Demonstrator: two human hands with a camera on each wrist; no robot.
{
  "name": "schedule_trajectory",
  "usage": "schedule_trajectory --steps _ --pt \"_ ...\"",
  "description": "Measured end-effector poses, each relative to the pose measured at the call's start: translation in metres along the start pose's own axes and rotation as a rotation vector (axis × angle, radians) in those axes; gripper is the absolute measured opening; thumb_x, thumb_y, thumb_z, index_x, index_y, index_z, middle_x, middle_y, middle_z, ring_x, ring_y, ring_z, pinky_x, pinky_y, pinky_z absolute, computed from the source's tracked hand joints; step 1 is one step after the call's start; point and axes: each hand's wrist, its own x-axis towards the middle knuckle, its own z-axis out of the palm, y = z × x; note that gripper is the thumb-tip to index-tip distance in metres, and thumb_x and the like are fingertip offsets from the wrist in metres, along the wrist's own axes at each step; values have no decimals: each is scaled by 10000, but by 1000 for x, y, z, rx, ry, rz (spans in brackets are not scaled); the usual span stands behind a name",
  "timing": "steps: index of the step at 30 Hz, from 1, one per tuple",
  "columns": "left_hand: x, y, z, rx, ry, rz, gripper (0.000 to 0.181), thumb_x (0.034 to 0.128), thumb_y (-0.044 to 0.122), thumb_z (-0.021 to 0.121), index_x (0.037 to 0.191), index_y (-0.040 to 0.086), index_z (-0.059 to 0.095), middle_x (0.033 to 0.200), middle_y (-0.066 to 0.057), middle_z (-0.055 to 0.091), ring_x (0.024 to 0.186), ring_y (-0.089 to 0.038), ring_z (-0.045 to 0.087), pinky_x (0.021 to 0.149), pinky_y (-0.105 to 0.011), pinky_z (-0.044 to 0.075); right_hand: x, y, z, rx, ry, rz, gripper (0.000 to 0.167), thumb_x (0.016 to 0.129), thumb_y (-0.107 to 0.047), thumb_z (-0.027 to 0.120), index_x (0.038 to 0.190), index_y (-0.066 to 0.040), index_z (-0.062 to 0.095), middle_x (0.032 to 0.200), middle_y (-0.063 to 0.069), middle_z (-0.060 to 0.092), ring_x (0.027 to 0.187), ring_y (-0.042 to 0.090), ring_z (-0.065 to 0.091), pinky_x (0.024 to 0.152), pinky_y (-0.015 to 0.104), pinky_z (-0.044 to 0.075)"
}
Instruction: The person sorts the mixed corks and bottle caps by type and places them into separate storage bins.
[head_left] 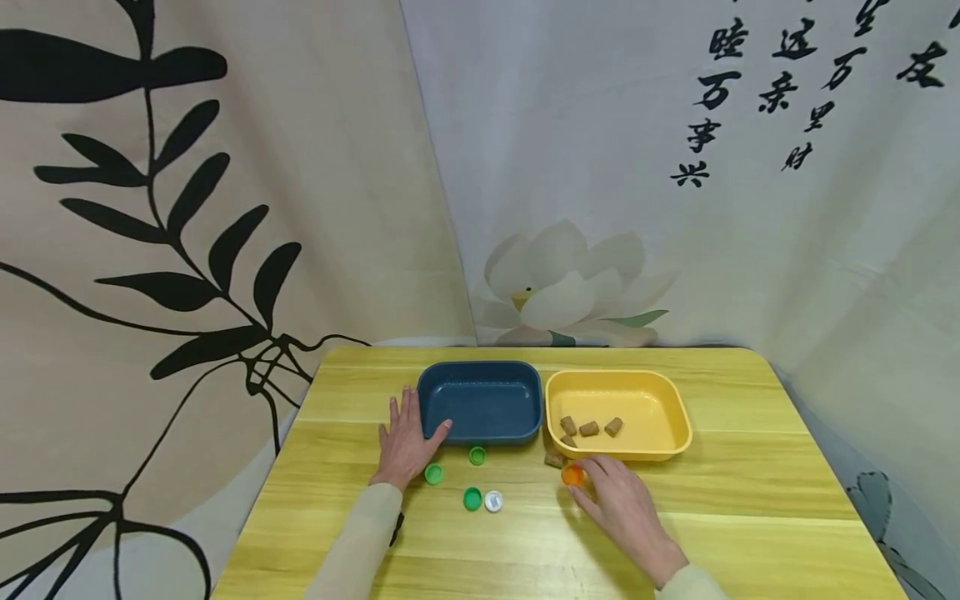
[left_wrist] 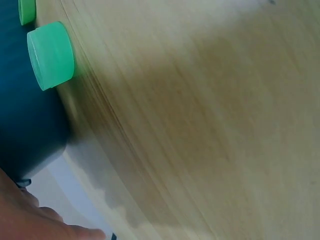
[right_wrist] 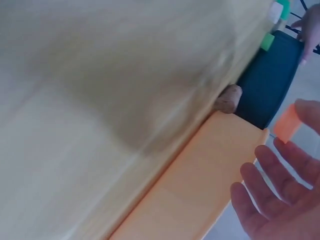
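Note:
My right hand (head_left: 622, 510) pinches an orange bottle cap (head_left: 572, 475) between thumb and index finger, just in front of the yellow tray (head_left: 622, 456). In the right wrist view the other fingers (right_wrist: 272, 172) spread apart beside the cap. My left hand (head_left: 406, 443) rests against the left side of the dark blue tray (head_left: 480, 438), fingers extended, thumb by its front edge. Between the hands lie green bottle caps (head_left: 472, 498) and a white cap (head_left: 493, 501). One green cap (left_wrist: 52, 55) stands out near the blue tray in the left wrist view.
Several brown corks (head_left: 589, 428) lie in the yellow tray. Another cork (head_left: 554, 459) is on the table by its front left corner. Both trays stand side by side on a wooden table (head_left: 765, 517), with printed cloth (head_left: 750, 250) behind.

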Motion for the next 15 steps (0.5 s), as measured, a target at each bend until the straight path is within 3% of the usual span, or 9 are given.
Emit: schedule_trajectory --steps 10,15 --pt "1 1 -2 44 -30 14 1021 975 711 485 1663 51 119 1741 -111 54 1582 -403 -8 1139 -795 91 31 -17 -1 65 -13 -7 419 866 -340 851 1166 -71 734 1154 75 715 1042 273 674 888 461 563" --pt "1 0 -2 44 -32 16 1013 978 706 487 1663 54 124 1738 -112 90 1580 -414 33 1135 -799 104 51 -25 2 86 4 -21 391 890 -340 834 1171 -85 739 1152 52 716 1057 268 677 884 452 565"
